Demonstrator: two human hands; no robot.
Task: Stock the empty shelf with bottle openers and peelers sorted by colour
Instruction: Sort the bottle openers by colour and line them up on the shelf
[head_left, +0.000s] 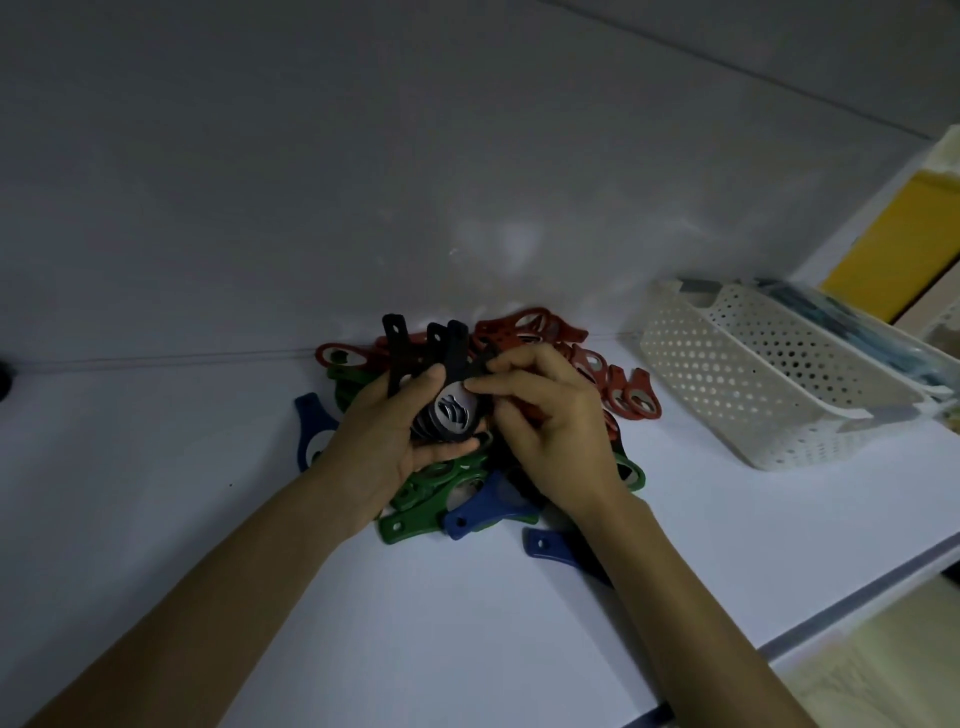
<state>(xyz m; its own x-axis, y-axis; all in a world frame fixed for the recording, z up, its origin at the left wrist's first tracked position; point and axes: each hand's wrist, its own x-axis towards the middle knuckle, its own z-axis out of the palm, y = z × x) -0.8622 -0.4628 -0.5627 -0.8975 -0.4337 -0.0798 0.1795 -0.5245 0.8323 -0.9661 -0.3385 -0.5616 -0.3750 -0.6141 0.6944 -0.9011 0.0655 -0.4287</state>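
Stack of black openers (401, 358) in left hand (382, 447)

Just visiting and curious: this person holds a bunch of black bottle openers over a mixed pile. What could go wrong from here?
1. The black openers fan out unevenly in the left hand while the right hand pinches one; the bunch might slip back into the pile.
2. The light is dim, so blue openers could be mistaken for black.
3. Green openers lie beneath both wrists and may get knocked about the shelf.
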